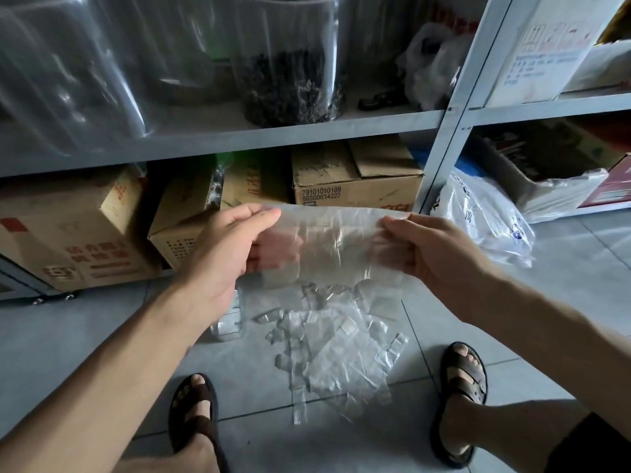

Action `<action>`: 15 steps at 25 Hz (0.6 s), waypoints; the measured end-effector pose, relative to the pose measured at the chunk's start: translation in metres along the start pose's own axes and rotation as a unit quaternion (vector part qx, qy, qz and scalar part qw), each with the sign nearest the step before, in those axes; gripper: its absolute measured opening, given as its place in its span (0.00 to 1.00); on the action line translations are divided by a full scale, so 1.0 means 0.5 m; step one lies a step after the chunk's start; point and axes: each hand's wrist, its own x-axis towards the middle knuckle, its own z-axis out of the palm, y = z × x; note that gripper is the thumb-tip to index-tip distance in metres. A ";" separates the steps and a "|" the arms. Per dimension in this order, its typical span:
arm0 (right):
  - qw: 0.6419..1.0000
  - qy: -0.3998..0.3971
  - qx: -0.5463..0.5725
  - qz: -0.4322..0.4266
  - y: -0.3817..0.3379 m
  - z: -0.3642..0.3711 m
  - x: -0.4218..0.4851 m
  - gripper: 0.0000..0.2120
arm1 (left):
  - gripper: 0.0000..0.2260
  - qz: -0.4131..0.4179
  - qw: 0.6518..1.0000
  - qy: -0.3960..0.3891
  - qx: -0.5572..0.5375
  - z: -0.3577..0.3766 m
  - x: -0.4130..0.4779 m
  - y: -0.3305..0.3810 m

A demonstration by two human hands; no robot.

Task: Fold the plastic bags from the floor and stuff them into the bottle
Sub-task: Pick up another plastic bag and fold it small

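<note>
1 clear plastic bag [327, 244] hangs stretched between 2 hands, directly above the pile of bags [334, 346] lying on the tiled floor [68, 353]. The left hand [218, 254] pinches the bag's upper corner up and to the left of the pile, thumb on the near face and fingers showing through the film. The right hand [433, 247] pinches the opposite corner up and to the right of the pile, so each grip is clamped on the film and the top edge runs taut between them. Just left of the pile, half hidden under the left wrist, stands what looks like the clear bottle [227, 324], though blur makes its mouth and fill impossible to judge. Behind the pile rise a metal shelf [273, 133] and cartons [355, 179]. Folding seems not yet begun on this bag. The film is thin and slick, so a light pinch could let a corner slip and drop the sheet back onto the pile. Uneven tension would crease it crooked, giving a bulky fold that jams at the bottle's neck. A left forearm brought down carelessly could knock the bottle over.
</note>
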 end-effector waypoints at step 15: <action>0.997 0.041 -0.006 -0.063 -0.023 0.037 -0.010 0.06 | 0.08 0.124 0.989 -0.001 0.078 -0.021 -0.006 0.005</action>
